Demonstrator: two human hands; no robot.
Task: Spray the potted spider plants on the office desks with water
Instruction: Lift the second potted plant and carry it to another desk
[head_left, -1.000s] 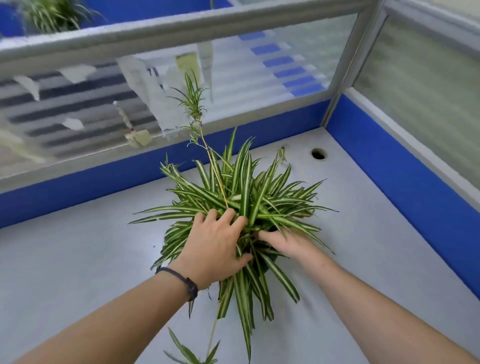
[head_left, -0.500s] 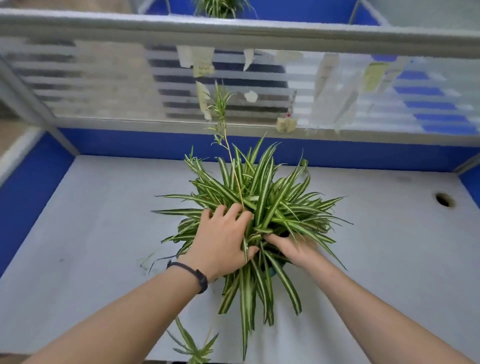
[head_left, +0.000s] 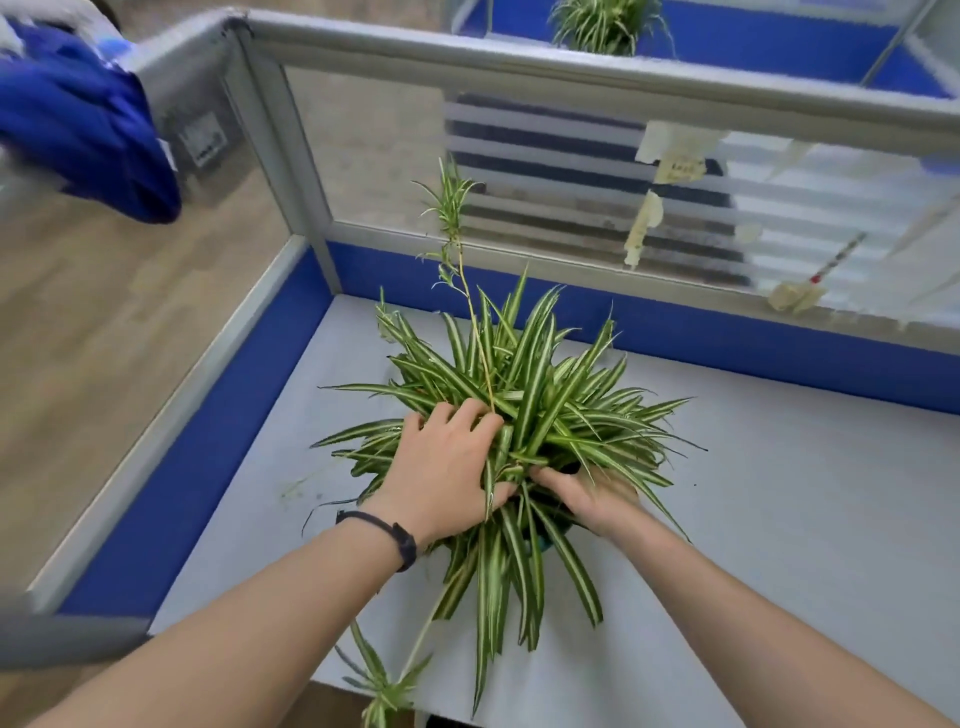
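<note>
Spider plant (head_left: 540, 415) on grey desk (head_left: 805, 519), centre of view, pot mostly hidden under leaves. Left hand (head_left: 447, 473) laid on leaves at plant's 8 o'clock, fingers slightly spread, tips buried in foliage. Right hand (head_left: 587, 493) pushed into leaves at plant's 5 o'clock; fingers hidden, cannot tell grip. Black band (head_left: 384, 535) on left wrist. Second plant (head_left: 602, 23) beyond glass partition (head_left: 519, 156), 12 o'clock. Blue cloth (head_left: 88, 119) at 10 o'clock.

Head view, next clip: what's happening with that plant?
A person has both hands in a potted spider plant on a grey desk. The left hand lies on the leaves, fingers spread; the right hand reaches in low near the pot, its fingers hidden by foliage. No spray bottle is visible. Another spider plant sits beyond the partition.
</note>
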